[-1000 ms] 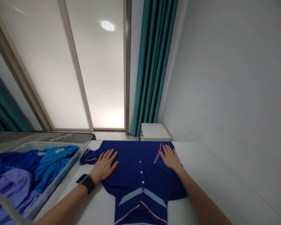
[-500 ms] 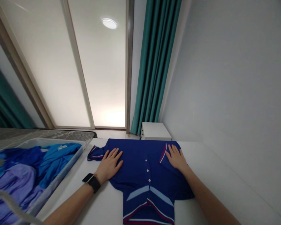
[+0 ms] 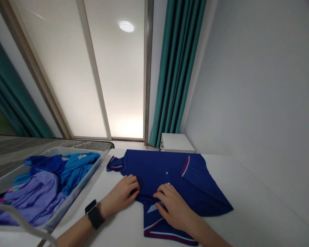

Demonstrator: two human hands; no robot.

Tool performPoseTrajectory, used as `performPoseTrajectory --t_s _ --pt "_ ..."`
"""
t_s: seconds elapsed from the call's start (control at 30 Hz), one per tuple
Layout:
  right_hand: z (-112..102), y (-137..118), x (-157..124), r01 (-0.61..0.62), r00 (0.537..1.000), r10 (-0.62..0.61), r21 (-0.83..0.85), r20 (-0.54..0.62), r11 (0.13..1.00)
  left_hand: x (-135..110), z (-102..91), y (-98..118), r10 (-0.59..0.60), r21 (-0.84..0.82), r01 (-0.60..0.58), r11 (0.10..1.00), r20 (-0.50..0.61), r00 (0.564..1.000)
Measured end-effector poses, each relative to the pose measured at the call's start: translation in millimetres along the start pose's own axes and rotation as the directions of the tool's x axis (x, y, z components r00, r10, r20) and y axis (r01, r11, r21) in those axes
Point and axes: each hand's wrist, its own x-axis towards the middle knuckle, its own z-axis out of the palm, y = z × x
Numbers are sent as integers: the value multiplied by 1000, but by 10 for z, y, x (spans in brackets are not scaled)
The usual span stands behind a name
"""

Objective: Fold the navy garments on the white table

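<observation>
Our left hand (image 3: 121,192) and right hand (image 3: 175,208) came nearer us along the polo shirt (image 3: 149,164); whether curled fingers (image 3: 162,189) pinch, we cannot tell.

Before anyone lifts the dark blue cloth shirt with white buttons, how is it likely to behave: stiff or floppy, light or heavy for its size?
The shirt would probably hang floppy, since its red-and-white-striped cuff lies turned back over the front. It is likely light for its spread, as the cloth looks thin, lying nearly flat on the white table.

Glowing door (image 3: 126,85), corners perhaps soft.
</observation>
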Motion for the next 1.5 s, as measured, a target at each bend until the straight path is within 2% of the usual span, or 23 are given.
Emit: performPoseTrajectory --t_s 0.2,0.3,0.37,0.5,0.53,0.6,0.8,0.93,1.0,1.07,1.23,1.37,1.4,1.5 --pt "33 -119 204 91 992 -87 -35 91 995 -123 6 -117 -69 -71 63 995 -89 994" --pt "35 -123 416 97 993 -96 -18 76 995 -148 4 -320 -178 -94 163 982 -187 966" --pt "69 -125 598 109 992 -109 3 58 994 -191 4 -535 -274 -84 261 962 -296 915" --pt "226 -126 1014 150 988 -152 51 31 987 -321 62 -937 -426 -10 485 875 -493 759" --pt "276 -127 1123 157 987 -159 56 24 986 -347 92 -997 -451 -1 525 851 -512 731" --pt "376 -130 1345 162 987 -162 60 3 985 -374 157 -1061 -483 7 565 825 -512 711" --pt "623 -172 1973 116 992 -115 29 -45 993 -344 247 -1084 -474 7 542 840 -477 740" --pt "749 -162 2255 101 992 -92 95 -87 990 -320 235 -1121 -461 -85 480 873 -464 756" --pt "792 -138 2354 118 990 -104 145 -98 982 -302 226 -1124 -460 -170 436 884 -489 742" --pt "806 -112 2439 131 988 -112 194 -109 972 -277 207 -1101 -464 -256 388 885 -536 705" --pt "686 -76 2590 156 982 -105 363 -155 919 -222 115 -972 -454 -369 273 889 -619 641" --pt "580 -65 2622 196 976 -125 461 -181 866 -205 96 -929 -521 -374 363 853 -638 567" --pt "576 -63 2617 196 975 -120 476 -187 857 -201 101 -929 -544 -380 390 839 -615 571" --pt "613 -55 2565 172 973 -66 503 -221 847 -178 101 -914 -595 -472 378 796 -500 629"
